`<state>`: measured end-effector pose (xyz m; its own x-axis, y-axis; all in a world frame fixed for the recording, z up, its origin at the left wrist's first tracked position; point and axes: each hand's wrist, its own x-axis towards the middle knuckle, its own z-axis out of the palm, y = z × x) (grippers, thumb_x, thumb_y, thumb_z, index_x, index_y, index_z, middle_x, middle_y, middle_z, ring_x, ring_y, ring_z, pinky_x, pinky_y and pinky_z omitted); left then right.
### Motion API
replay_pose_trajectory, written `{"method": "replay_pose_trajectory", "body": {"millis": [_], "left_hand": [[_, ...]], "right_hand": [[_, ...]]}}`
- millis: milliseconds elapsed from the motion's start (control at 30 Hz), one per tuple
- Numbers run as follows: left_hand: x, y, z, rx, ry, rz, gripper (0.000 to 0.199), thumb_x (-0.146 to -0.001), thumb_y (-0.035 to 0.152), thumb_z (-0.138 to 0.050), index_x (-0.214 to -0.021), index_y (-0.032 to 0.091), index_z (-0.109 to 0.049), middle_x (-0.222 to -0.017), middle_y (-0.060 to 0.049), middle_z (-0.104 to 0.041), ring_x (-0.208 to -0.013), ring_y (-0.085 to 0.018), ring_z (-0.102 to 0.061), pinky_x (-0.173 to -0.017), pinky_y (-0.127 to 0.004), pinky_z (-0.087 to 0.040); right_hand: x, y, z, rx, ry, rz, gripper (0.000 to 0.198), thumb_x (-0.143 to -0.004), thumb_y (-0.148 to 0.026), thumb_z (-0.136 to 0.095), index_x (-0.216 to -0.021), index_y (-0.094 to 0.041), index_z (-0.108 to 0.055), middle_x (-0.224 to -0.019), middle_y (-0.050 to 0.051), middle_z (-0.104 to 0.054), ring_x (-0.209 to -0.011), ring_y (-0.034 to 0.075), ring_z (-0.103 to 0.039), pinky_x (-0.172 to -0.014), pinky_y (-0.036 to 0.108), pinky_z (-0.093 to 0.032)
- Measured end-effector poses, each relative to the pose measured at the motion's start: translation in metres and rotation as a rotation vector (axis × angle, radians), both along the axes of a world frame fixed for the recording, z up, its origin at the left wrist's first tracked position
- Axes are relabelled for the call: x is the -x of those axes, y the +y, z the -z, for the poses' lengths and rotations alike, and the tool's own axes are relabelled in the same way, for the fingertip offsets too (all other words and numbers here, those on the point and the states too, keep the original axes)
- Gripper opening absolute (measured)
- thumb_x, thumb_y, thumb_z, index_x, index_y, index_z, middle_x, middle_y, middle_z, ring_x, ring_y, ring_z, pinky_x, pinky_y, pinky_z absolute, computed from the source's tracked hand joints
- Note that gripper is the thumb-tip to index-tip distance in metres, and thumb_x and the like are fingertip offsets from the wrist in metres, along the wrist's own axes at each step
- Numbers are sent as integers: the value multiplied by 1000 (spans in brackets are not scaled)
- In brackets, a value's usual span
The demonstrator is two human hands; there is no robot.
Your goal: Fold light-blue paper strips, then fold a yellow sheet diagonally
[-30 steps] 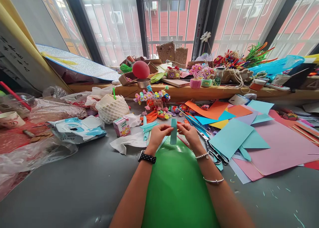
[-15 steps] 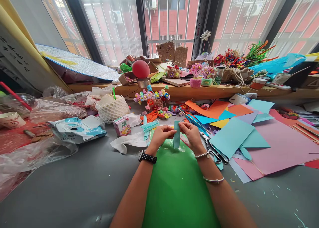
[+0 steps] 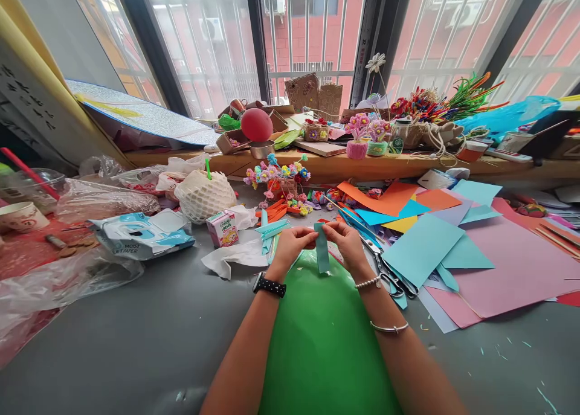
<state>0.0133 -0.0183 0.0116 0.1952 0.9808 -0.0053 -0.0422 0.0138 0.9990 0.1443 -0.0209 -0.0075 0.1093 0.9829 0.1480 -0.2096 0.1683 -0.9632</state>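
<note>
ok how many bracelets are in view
2: a beaded bracelet at the wrist of the right hand, and a silver bangle farther up the same forearm. Others may be hidden from view.

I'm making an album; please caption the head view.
Left hand and right hand hold a teal paper strip, with scissors and colored paper lying to the right.

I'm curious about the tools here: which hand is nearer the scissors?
Right. The right hand is just left of the scissors; the left hand is farther left, across the paper strip.
</note>
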Motion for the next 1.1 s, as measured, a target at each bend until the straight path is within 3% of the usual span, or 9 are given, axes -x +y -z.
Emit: {"method": "replay_pose_trajectory", "body": {"millis": [300,533,900,1100], "left_hand": [[-2,2,3,-57,-41,-113,21,-54,29,-67,-65,11,-62,-62,-2,-63,-58,-13,-59,-62,-27,-49],[-1,4,5,-42,-53,-81,21,-54,28,-67,-65,10,-62,-60,-2,-62,-57,-13,-58,-62,-27,-49],[-1,1,1,-11,-3,-23,23,-54,30,-68,-65,11,-60,-60,-2,-61,-57,-12,-58,-60,-25,-48],[-2,4,6,-90,-9,-133,21,-57,31,-65,-64,12,-59,-59,0,-59,-56,-11,-56,-60,-26,-48]], "right_hand": [[1,0,-2,27,17,-42,19,-56,-31,-66,-64,-14,-61,-64,2,-63,-63,14,-58,-67,30,-45],[1,-1,-2,76,103,-70,21,-58,-34,-64,-68,-15,-62,-67,2,-65,-65,15,-60,-71,32,-46],[-2,1,0,-25,-104,-59,20,-62,-35,-60,-66,-15,-60,-65,3,-61,-62,14,-56,-64,29,-45],[-1,3,3,19,-144,-49,23,-61,-36,-60,-70,-14,-60,-69,3,-61,-66,15,-55,-64,28,-43]]}}
